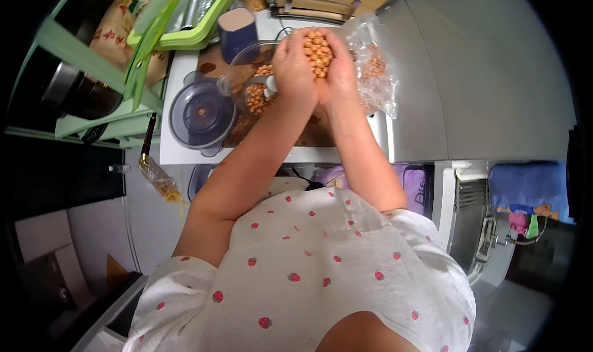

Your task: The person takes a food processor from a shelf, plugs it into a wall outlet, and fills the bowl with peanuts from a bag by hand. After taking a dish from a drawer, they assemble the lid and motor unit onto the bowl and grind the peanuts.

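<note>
by the clear bowl (233, 80) | cupping loose nuts (318, 52), one heap, narrowly between left hand (292, 64) and right hand (343, 67) | best held low and level, with finger edges snug, to stop strays slipping through

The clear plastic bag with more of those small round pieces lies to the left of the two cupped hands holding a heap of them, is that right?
Not quite: the head view shows the clear plastic bag to the right of the hands. It does have more of the small round pieces, and the left hand and right hand are cupped around a heap.
</note>
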`<state>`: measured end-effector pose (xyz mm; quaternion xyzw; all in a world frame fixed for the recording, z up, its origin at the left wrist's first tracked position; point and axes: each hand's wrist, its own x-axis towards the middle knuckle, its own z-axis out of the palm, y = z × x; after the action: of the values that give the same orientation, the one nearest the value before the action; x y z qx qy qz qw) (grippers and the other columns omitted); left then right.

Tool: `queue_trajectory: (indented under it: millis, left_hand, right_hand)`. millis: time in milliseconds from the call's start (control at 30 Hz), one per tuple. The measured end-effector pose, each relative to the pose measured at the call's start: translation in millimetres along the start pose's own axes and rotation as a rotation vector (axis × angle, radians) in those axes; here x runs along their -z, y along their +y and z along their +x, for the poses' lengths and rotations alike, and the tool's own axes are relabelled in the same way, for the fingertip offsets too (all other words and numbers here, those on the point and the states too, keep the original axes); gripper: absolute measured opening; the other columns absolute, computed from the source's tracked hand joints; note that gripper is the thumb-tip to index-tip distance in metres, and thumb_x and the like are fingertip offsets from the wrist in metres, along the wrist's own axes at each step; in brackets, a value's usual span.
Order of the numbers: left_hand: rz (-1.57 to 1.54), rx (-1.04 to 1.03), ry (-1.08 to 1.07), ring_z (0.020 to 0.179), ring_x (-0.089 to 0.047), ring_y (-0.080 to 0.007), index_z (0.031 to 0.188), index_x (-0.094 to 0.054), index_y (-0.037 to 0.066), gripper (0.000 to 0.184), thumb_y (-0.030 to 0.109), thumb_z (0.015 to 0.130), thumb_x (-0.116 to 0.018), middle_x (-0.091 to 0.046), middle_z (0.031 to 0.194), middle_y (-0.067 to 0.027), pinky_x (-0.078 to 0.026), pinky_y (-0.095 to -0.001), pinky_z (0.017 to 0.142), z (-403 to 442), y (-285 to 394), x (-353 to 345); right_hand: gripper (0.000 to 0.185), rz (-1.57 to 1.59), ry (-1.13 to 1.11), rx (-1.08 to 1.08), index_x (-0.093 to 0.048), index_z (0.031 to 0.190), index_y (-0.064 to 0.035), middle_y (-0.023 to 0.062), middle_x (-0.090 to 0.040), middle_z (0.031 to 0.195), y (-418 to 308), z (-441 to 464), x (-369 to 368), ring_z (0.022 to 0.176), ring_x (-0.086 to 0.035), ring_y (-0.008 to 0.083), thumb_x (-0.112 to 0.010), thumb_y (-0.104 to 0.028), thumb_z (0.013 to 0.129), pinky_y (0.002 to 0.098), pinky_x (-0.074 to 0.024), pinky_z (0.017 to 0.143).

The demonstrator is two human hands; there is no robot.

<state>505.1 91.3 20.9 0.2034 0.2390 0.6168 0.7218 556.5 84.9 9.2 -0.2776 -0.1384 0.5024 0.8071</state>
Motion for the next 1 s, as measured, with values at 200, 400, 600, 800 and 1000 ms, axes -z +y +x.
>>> queue_trajectory:
  millis: [200,400,600,800,1000]
  left_hand:
    - [-0.041,0.016,-0.114,0.071,-0.058,-0.0139,0.087,-0.054,-0.002,0.023,0.019,0.09,-0.044,-0.058,0.082,-0.0071,-0.05,-0.0241,0.065,5,-12,-2]
    - [0.071,0.165,0.003,0.068,-0.056,-0.0118,0.083,-0.057,0.003,0.017,0.018,0.084,-0.051,-0.058,0.079,-0.004,-0.048,-0.0216,0.06,9,-70,-23]
    - [0.109,0.346,0.099,0.066,-0.055,-0.0111,0.079,-0.057,0.002,0.015,0.016,0.082,-0.051,-0.057,0.076,-0.0031,-0.047,-0.0226,0.059,0,-116,-20]
    - [0.25,0.367,0.119,0.07,-0.058,-0.0137,0.088,-0.056,0.001,0.018,0.018,0.086,-0.051,-0.058,0.081,-0.0053,-0.05,-0.0255,0.061,-1,-143,-17]
    - [0.213,0.339,0.095,0.071,-0.058,-0.0134,0.088,-0.057,0.001,0.018,0.018,0.086,-0.052,-0.058,0.085,-0.006,-0.05,-0.0251,0.062,8,-163,-24]
  right_hand:
    - [0.013,0.037,0.03,0.031,-0.054,0.087,0.0005,0.0083,-0.058,0.081,-9,-1,1,0.074,-0.057,0.0164,-0.048,-0.01,0.085,0.0268,-0.049,0.066]
    - [0.012,0.061,0.183,0.006,-0.056,0.087,-0.0003,0.0084,-0.059,0.083,-44,16,48,0.074,-0.058,0.0169,-0.05,-0.01,0.084,0.0275,-0.0494,0.066]
    - [0.012,0.041,0.329,-0.007,-0.057,0.088,-0.0011,0.0083,-0.059,0.083,-58,15,95,0.074,-0.059,0.018,-0.054,-0.01,0.081,0.0291,-0.0502,0.065]
    - [0.014,-0.023,0.438,-0.079,-0.056,0.09,-0.0006,0.0087,-0.059,0.085,-65,23,119,0.076,-0.059,0.0189,-0.051,-0.012,0.083,0.0303,-0.0502,0.067]
    - [0.018,0.032,0.428,-0.071,-0.056,0.094,0.0004,0.0104,-0.058,0.087,-77,34,128,0.079,-0.058,0.0206,-0.05,-0.013,0.084,0.0317,-0.05,0.07]
